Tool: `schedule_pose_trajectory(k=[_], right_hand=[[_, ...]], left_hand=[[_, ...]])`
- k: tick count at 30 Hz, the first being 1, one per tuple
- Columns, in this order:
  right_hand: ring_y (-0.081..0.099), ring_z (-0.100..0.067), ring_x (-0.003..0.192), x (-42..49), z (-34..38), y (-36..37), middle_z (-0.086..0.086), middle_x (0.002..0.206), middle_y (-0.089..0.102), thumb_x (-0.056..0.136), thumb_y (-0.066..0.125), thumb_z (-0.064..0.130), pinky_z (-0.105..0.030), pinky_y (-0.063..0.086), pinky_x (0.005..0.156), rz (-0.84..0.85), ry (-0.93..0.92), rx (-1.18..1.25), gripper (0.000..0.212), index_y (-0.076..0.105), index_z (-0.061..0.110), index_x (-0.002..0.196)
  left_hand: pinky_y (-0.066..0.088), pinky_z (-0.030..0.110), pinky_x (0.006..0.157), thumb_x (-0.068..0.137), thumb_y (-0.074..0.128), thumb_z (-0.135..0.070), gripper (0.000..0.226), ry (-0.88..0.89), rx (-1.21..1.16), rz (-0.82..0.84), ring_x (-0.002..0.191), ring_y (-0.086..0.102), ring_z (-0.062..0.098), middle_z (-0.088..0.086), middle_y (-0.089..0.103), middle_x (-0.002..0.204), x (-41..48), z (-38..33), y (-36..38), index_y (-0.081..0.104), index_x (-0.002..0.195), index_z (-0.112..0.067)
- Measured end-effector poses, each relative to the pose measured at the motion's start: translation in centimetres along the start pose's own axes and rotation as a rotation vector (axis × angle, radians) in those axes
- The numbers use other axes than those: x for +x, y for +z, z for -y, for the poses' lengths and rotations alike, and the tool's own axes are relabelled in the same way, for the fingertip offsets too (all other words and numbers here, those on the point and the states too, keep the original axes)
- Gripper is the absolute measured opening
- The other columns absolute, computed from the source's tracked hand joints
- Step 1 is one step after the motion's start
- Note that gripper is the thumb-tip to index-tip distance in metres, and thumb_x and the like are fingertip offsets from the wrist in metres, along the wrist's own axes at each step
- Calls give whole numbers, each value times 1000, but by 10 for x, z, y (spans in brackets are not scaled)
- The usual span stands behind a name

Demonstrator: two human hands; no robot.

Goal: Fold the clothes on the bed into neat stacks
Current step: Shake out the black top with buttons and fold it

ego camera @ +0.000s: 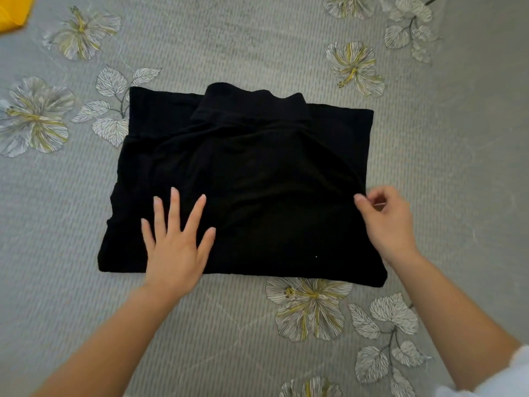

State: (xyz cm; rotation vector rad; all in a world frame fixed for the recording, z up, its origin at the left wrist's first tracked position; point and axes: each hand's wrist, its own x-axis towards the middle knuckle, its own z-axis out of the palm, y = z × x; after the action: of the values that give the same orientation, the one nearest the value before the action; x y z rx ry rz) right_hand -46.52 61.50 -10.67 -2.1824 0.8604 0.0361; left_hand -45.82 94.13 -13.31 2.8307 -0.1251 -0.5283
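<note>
From the head view, the folded black garment (243, 181) lies in the middle of the bed (229, 38), a rough rectangle that widens towards the person. Its near edge runs fairly straight, dipping slightly to the right. The left edge is stepped where layers do not quite meet, and at the far edge a banded collar or waistband sticks out past the fold. Bare bed cover surrounds it on all four sides, with wide room to the left, right and far side. A yellow cloth (11, 12) shows only at the far left corner, well apart from the garment.

The left hand (174, 242) lies flat and open on the near left part of the garment, fingers spread and straight, the wrist crossing the near edge. The right hand (386, 222) sits at the garment's right edge with its fingers curled and the thumb tip on the cloth. Whether any fabric is pinched between them cannot be told.

The garment is matte and soft, with shallow creases fanning out from the band. The bed cover is grey with a fine ribbed weave and printed pale flowers (309, 308) with yellow centres and veined leaves. A white sleeve (509, 376) edges the near right corner.
</note>
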Motion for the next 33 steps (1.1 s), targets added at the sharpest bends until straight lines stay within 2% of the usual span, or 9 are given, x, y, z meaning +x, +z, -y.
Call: schedule_pose_trajectory(k=[3, 8, 11, 19, 22, 24, 27, 30, 33], right_hand=[[56, -14, 81, 8, -1, -15, 7, 83, 55, 89, 63, 22, -31, 47, 75, -69, 103, 126, 16, 51, 16, 98], [63, -22, 95, 13, -4, -19, -4, 107, 59, 83, 71, 37, -39, 57, 75, 124, 238, 133, 41, 52, 16, 113], [61, -18, 102, 21, 3, -17, 0, 109, 59, 79, 74, 39, -38, 54, 87, 131, 242, 181, 49, 52, 16, 116], [65, -17, 100, 45, 35, 1, -2, 111, 66, 70, 83, 26, -36, 54, 89, 296, 189, 150, 59, 54, 14, 120], [69, -21, 96, 54, 49, -2, -5, 103, 72, 73, 77, 10, -36, 55, 87, 391, 286, 271, 38, 64, 12, 108], [69, -23, 97, 57, 64, -7, -6, 107, 72, 73, 73, 10, -32, 56, 82, 495, 372, 381, 42, 66, 6, 114], [54, -28, 86, 57, 94, -4, -6, 99, 59, 65, 70, 13, -29, 40, 61, 567, 389, 485, 57, 60, -4, 120], [54, -12, 54, 48, 140, 18, -1, 66, 54, 73, 62, 5, -18, 39, 42, 555, 316, 570, 15, 58, 11, 85], [56, -14, 61, 32, 191, 57, -4, 76, 52, 69, 63, -1, -21, 46, 46, 539, 168, 564, 33, 48, 18, 92]], left_hand=[[-8, 46, 117, 96, 20, -55, 64, 56, -72, -53, 145, -20, 21, 7, -11, 160, -6, -28, -2, 7, 153, -27], [-2, 40, 117, 83, 46, -51, 83, 609, -64, 21, 148, -7, 20, 6, -1, 161, -36, -104, 22, 16, 152, -18], [4, 44, 120, 80, 55, -51, 90, 733, 60, 70, 148, -2, 25, 12, 3, 160, -47, -148, 53, 16, 152, -14], [9, 42, 115, 86, 64, -31, 73, 473, -63, 108, 147, 7, 27, 14, 11, 158, -47, -185, 69, 28, 148, -21], [-6, 26, 117, 101, 41, -25, 49, 387, -563, 188, 145, -8, 6, -5, 3, 159, -46, -181, 45, 29, 147, -32], [12, 20, 116, 102, 37, -19, 42, 184, -1004, 327, 140, 18, -3, -14, 29, 152, -46, -173, 18, 40, 140, -38], [43, 19, 89, 100, 42, -8, 39, -30, -1419, 258, 102, 58, 6, -14, 67, 110, -49, -148, -23, 60, 120, -36], [49, 22, 90, 94, 48, -9, 34, -208, -1746, 175, 106, 64, 6, -11, 71, 108, -54, -119, -49, 68, 107, -34], [52, 33, 94, 86, 50, -14, 34, -387, -2066, 94, 111, 64, 14, -1, 69, 117, -54, -85, -60, 59, 119, -16]])
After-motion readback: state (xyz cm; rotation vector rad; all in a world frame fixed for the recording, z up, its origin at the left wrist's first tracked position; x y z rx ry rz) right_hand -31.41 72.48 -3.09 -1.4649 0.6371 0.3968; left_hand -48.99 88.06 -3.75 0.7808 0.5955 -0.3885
